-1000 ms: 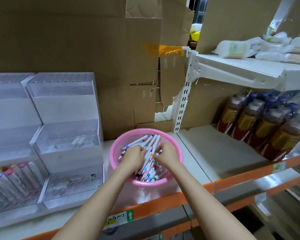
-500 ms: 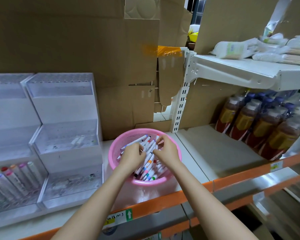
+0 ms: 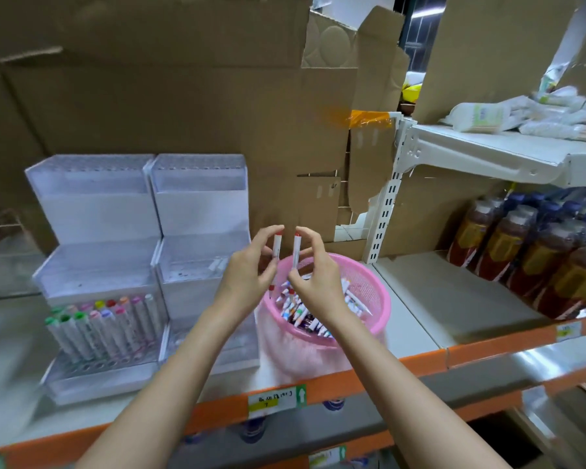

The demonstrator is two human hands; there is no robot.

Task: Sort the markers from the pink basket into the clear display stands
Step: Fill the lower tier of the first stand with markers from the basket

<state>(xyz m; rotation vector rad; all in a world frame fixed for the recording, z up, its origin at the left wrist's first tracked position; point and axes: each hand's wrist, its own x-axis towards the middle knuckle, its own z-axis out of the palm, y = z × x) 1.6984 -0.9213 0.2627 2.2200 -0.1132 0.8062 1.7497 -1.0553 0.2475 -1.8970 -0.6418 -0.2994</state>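
1. Writing: a tag [image 3: 274,398] on the shelf's [image 3: 437,299] orange edge carries handwriting too blurred to read, beside a green arrow pointing to 12 o'clock. Print on the marker barrels is too small to read.
2. Left marker [image 3: 276,249]: white barrel with the red cap on top, long axis near upright from 12 to 6 o'clock, held above the basket's 10 o'clock rim.
3. Right marker [image 3: 296,253]: also red cap up, parallel to the first, just beside it and not touching.
4. Left hand [image 3: 247,274]: raised, with the forearm entering from 7 o'clock. Its fingers pinch the left marker's barrel, index tip by the cap.
5. Right hand [image 3: 315,277]: forearm enters from 5 o'clock, and its fingers pinch the right marker likewise.
6. Basket [image 3: 383,299]: pink, on the shelf below the hands, holding loose markers [image 3: 298,311] at mixed angles.
7. Stands: at the basket's 9 o'clock are the right stand [image 3: 200,211] and then the left stand [image 3: 92,214]. The left stand's lowest tier holds capped markers [image 3: 109,328] leaning toward 11 o'clock.
8. Bottles [image 3: 521,252] stand at the basket's 3 o'clock.
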